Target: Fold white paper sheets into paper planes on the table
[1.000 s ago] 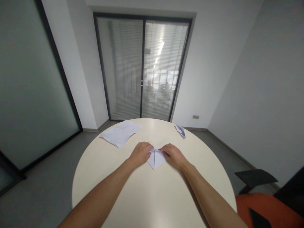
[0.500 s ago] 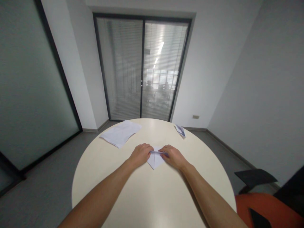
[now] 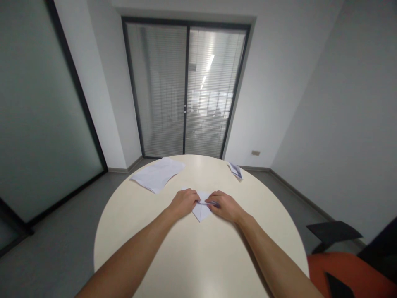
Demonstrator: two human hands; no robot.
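Observation:
A white sheet folded to a downward point, the folded paper (image 3: 201,211), lies near the middle of a round cream table (image 3: 192,256). My left hand (image 3: 183,202) rests on its left edge with fingers curled and pinching the paper. My right hand (image 3: 223,205) presses on its right edge, fingers bent and closed on the fold. The two hands almost meet over the paper's top edge, which hides most of it.
A stack of loose white sheets (image 3: 158,174) lies at the table's far left. A small folded paper piece (image 3: 235,170) sits at the far right rim. An orange seat with a black armrest (image 3: 335,231) stands at the right. Glass doors with blinds (image 3: 186,87) are behind.
Both hands have drawn closer together over the folded paper. The visible part of the paper has shrunk as its upper flaps were folded in.

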